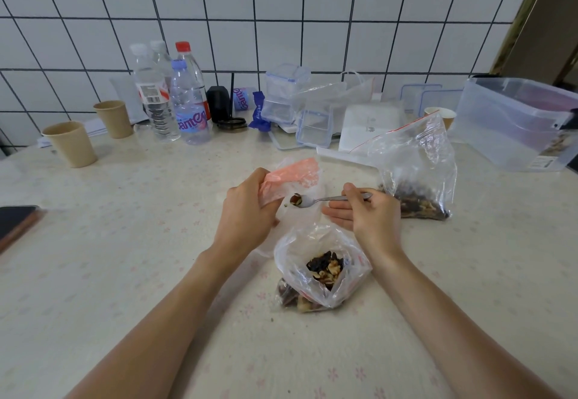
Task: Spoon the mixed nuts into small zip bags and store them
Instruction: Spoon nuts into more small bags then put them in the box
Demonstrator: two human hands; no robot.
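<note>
My left hand grips the mouth of a small zip bag with a red strip, held up over the table. My right hand holds a metal spoon level, its bowl carrying a few nuts right at the bag's opening. Just below, nearer me, an open clear bag of mixed nuts stands on the table, with another filled small bag lying under it. A larger zip bag of nuts leans upright to the right.
Along the tiled wall stand two paper cups, several water bottles, clear lidded containers, a white box and a big clear bin. A dark phone lies at the left edge.
</note>
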